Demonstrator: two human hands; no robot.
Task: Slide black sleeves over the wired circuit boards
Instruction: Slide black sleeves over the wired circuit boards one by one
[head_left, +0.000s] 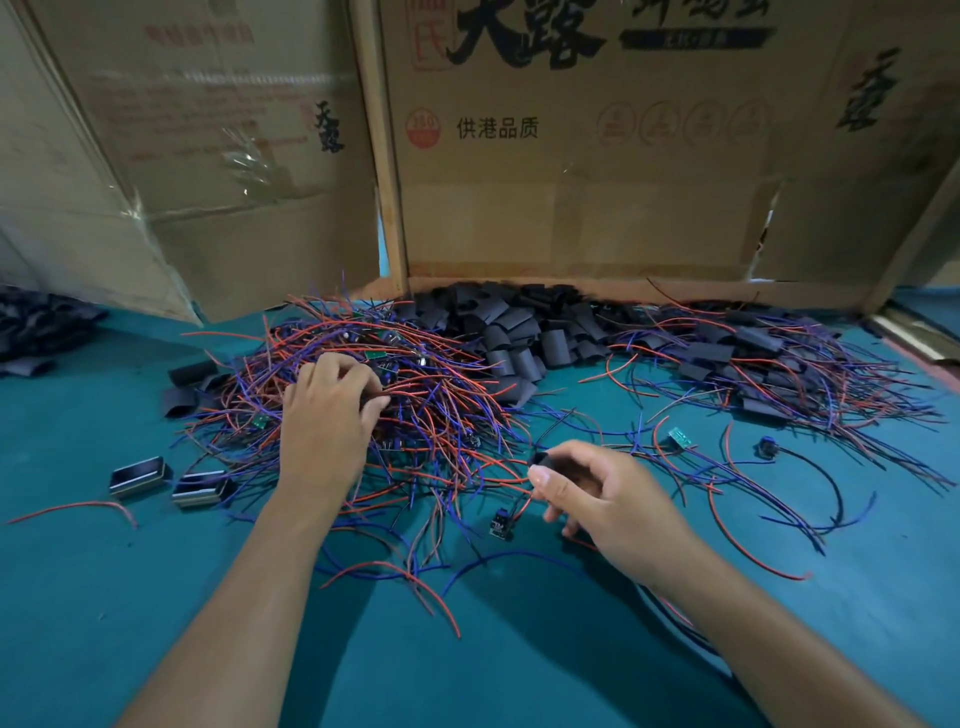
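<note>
— Both hands are at work and well apart. Left hand (327, 410) has its fingers curled down into the big tangle of wires (415, 395), pinching something in there. Which wire or board it has, I cannot tell.

— And the other?

— Right hand (597, 499) is closed round a black sleeve (543, 460), thumb on top, with thin wires running out past the fingers. A small board (503, 524) lies just beside it on the green table (156, 597). I judge the right hand keeps a sleeve ready so the left can fetch the next board to it.

— Why three heaps?

— It looks like sorting: bare boards with red and blue wires on the left, loose sleeves (519, 332) in the middle against the cardboard wall (571, 208), and sleeved ones (753, 353) to the right, out of the way.

— Counts?

— Two hands, one sleeve in hand. Two small metal-edged boxes (137, 475) lie left of the tangle. One green board (680, 437) lies loose to the right. Wires and sleeves are far too many to count; dozens of each at least.
</note>
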